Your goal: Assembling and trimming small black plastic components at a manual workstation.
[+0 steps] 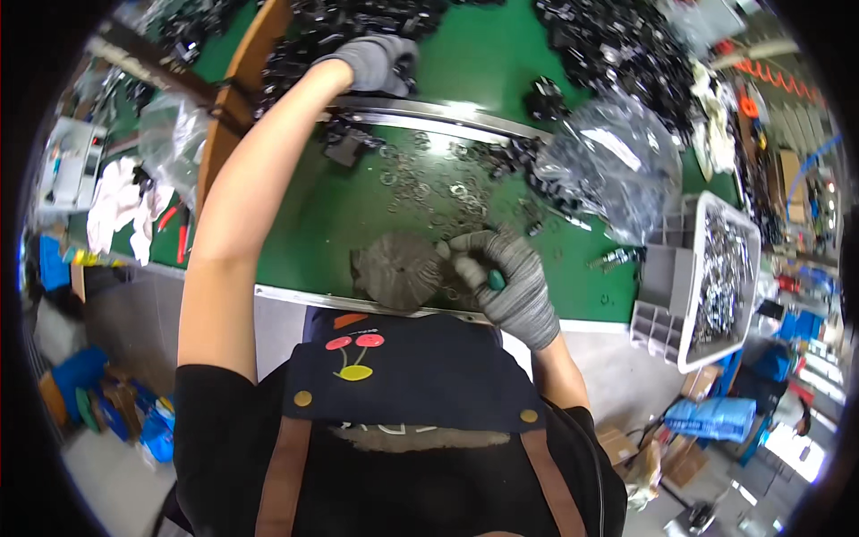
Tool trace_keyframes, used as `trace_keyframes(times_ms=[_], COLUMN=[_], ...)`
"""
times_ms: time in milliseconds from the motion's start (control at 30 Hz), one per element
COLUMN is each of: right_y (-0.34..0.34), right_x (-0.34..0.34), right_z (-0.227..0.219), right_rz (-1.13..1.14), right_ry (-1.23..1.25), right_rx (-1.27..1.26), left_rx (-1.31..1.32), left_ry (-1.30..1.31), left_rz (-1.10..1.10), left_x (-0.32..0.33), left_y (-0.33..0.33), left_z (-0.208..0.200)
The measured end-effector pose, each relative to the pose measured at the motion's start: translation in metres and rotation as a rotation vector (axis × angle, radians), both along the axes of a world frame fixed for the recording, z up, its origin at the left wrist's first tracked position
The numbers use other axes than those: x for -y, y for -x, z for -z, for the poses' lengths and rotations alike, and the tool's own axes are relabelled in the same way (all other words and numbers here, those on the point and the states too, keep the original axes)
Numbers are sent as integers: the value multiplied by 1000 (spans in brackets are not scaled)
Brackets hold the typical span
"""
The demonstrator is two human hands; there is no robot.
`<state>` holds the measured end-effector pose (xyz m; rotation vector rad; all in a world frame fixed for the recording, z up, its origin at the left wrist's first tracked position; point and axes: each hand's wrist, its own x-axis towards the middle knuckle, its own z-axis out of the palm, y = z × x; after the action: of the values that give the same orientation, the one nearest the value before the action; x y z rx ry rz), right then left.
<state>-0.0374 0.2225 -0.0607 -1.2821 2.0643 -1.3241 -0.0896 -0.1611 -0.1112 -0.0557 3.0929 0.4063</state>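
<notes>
My left hand [378,64], in a grey knit glove, is stretched out to the far left over a pile of black parts [313,31]. Its fingers curl downward, and what they grip, if anything, is hidden. Close to the table's front edge, my gloved right hand [514,285] is closed around a tool with a green handle [496,280]; the rest of the tool is covered by the fingers. Just left of its fingertips lies a round, ridged dark grey object [400,270]. Beyond it, many small metal rings [412,183] are scattered on the green table [313,233].
A metal rail [465,115] crosses the table, with a wooden board [234,89] at left. Right of the rings sits a clear plastic bag [617,161] of dark parts, below another black heap [617,54]. A grey bin [684,358] of metal pieces stands at the right edge.
</notes>
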Motion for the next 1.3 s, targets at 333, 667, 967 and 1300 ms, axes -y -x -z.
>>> trace_keyframes(times_ms=[333, 667, 967, 1300], right_y=[86, 12, -37, -36], right_x=[-94, -5, 11, 13], right_z=[37, -20, -37, -46], right_rz=[505, 432, 280, 12], right_ry=[-909, 66, 205, 162], right_rx=[-692, 313, -154, -254], left_rx=[-106, 301, -240, -240], left_ry=[-1866, -2460, -1462, -1980], left_rz=[-515, -551, -525, -495], left_x=[-65, -165, -193, -197], left_y=[-83, -160, -183, -242], left_z=[-63, -42, -25, -25])
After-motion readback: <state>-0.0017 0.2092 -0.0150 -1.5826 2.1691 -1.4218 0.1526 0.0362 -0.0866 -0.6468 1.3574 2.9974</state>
